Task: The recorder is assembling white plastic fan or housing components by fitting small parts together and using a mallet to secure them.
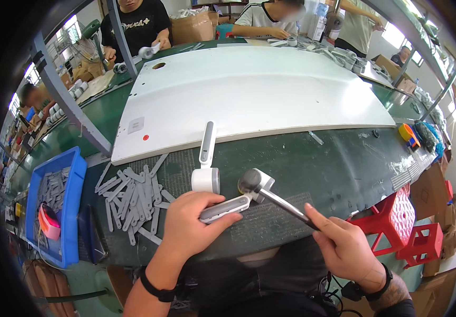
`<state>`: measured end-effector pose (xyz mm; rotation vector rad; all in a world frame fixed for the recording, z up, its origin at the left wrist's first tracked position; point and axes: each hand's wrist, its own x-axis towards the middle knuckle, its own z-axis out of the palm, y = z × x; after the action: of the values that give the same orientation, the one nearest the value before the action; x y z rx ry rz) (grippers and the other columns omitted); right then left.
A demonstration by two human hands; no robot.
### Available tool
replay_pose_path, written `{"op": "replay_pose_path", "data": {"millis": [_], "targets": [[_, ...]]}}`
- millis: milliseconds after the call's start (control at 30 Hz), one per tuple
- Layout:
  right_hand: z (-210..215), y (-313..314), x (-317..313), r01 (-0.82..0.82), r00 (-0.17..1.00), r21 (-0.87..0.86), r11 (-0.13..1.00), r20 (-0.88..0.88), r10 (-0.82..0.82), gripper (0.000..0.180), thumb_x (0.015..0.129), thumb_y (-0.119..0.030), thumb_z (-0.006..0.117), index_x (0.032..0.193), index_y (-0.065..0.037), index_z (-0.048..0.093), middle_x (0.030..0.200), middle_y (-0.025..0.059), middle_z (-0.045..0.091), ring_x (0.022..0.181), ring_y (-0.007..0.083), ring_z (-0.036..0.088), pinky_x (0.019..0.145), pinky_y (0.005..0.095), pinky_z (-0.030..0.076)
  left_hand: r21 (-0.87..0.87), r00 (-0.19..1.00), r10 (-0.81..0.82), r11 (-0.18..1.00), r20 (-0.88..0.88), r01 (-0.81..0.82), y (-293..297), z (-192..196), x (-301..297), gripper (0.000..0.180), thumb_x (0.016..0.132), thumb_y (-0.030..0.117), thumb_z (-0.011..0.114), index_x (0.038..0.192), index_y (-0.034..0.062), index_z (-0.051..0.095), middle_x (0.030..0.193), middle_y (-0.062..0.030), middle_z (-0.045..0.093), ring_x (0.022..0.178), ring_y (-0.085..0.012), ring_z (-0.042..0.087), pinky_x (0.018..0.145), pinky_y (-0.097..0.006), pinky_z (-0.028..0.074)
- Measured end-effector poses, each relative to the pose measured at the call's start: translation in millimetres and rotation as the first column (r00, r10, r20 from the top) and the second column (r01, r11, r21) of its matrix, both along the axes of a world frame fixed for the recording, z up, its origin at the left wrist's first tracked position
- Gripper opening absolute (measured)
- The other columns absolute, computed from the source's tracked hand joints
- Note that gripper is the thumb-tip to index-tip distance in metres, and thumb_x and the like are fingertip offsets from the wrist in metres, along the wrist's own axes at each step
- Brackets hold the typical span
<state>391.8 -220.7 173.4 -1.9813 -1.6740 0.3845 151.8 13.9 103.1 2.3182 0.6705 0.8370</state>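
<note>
So the left hand [188, 222], lower middle of the frame, is wrapped around the handle of a white-and-grey plastic handheld device with a rounded head [224, 210]. The right hand [344, 245], lower right of centre, grips the dark end of a hammer-like tool with a metal shaft and a round grey head [286, 204]. That head overlaps the device's white head in view; can't tell if they're actually touching.

My guess is the left grip is there to steady the piece and leave its head end free for the tool, with the right hand back on the shaft for some swing.

Device's long axis runs diagonally, butt end to the lower left, head to the upper right. A matching white device with a grey inlay [205, 179] sits just above, handle toward the top of the frame. The heap of flat grey plastic strips [138, 198] is left of centre, probably parked there for easy reach.
</note>
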Motion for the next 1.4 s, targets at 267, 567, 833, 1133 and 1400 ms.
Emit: {"op": "replay_pose_path", "data": {"millis": [267, 567, 833, 1133, 1400], "targets": [[1, 5, -10, -0.110, 0.991, 0.206, 0.972, -0.053, 0.124, 0.066, 0.100, 0.004, 0.072, 0.163, -0.007, 0.061, 0.083, 0.0122, 0.061, 0.066, 0.0304, 0.061, 0.062, 0.0426, 0.053, -0.029, 0.994, 0.101, 0.995, 0.047, -0.100, -11, -22, -17, 0.033, 0.077, 0.019, 0.101, 0.098, 0.0044, 0.081, 0.092, -0.0088, 0.077, 0.088, -0.0298, 0.069, 0.079, -0.041, 0.055], [7, 10, -10, -0.106, 0.992, 0.183, 0.977, -0.053, 0.118, 0.064, 0.103, -0.006, 0.073, 0.165, -0.015, 0.061, 0.082, 0.0109, 0.064, 0.068, 0.0335, 0.066, 0.062, 0.0464, 0.054, -0.013, 0.995, 0.074, 0.997, 0.073, -0.074, -6, -30, -16, 0.030, 0.077, 0.018, 0.101, 0.092, 0.0071, 0.078, 0.089, -0.0055, 0.072, 0.089, -0.0288, 0.068, 0.084, -0.041, 0.050], [14, 18, -4, -0.154, 0.988, -0.019, 0.988, 0.025, 0.155, 0.063, 0.104, -0.002, 0.070, 0.165, -0.013, 0.060, 0.085, 0.0129, 0.064, 0.070, 0.0341, 0.064, 0.064, 0.0448, 0.053, -0.070, 0.994, 0.108, 0.991, -0.025, -0.110, -6, -29, -19, 0.030, 0.079, 0.027, 0.100, 0.094, 0.0121, 0.078, 0.095, -0.0010, 0.073, 0.099, -0.0242, 0.066, 0.093, -0.041, 0.039], [23, 14, -7, -0.129, 0.992, 0.037, 0.991, 0.020, 0.129, 0.065, 0.100, 0.001, 0.071, 0.163, -0.015, 0.064, 0.082, 0.0114, 0.061, 0.069, 0.0334, 0.064, 0.063, 0.0440, 0.054, -0.057, 0.995, 0.098, 0.993, -0.014, -0.099, -5, -33, -21, 0.028, 0.082, 0.028, 0.098, 0.094, 0.0140, 0.077, 0.094, 0.0022, 0.075, 0.101, -0.0220, 0.066, 0.091, -0.042, 0.037], [15, 11, -10, -0.168, 0.984, -0.092, 0.982, 0.040, 0.172, 0.066, 0.101, -0.003, 0.074, 0.164, -0.018, 0.063, 0.081, 0.0102, 0.060, 0.065, 0.0333, 0.063, 0.062, 0.0463, 0.053, -0.070, 0.993, 0.118, 0.991, 0.010, -0.117, -6, -32, -19, 0.028, 0.081, 0.027, 0.098, 0.093, 0.0150, 0.076, 0.093, 0.0044, 0.075, 0.099, -0.0210, 0.065, 0.092, -0.042, 0.035]]}}
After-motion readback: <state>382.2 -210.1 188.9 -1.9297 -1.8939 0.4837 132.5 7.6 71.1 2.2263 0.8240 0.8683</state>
